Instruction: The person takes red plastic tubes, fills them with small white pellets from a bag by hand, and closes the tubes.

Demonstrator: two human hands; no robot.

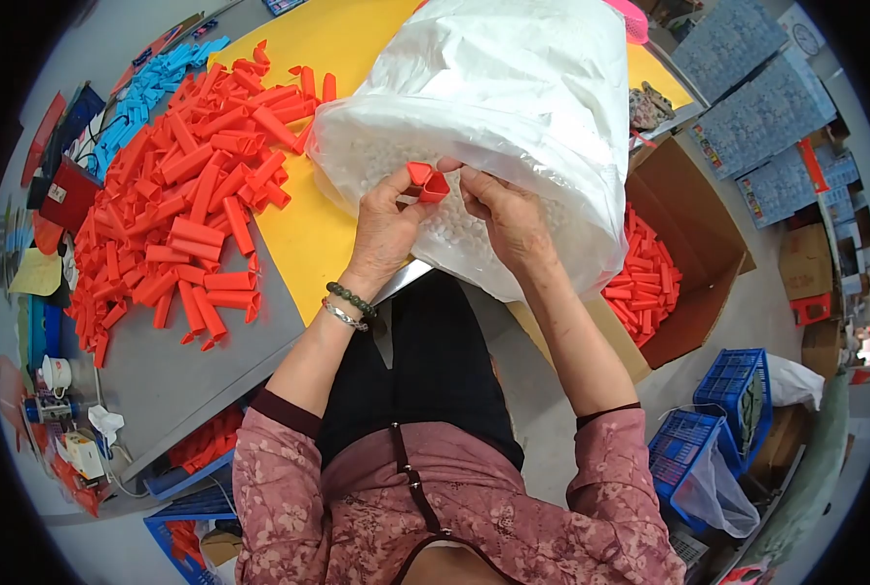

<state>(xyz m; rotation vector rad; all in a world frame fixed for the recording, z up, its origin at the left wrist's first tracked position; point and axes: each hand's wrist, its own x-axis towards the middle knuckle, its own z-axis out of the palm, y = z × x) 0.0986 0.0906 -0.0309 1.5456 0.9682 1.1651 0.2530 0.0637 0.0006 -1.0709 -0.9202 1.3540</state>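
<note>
My left hand, with a bead bracelet on the wrist, grips a short hollow red plastic tube with its open end showing. Close to its right, my right hand is closed in a pinch; what its fingertips hold, if anything, is too small to make out. Both hands are over the mouth of a large white plastic bag. Many small whitish pieces lie inside the bag, behind and below my fingers. To the left, a big heap of similar red tubes spreads over the table.
The table has a yellow sheet and a grey surface. Blue pieces lie at its far left. At right stands a cardboard box with red tubes inside. Blue crates are on the lower right.
</note>
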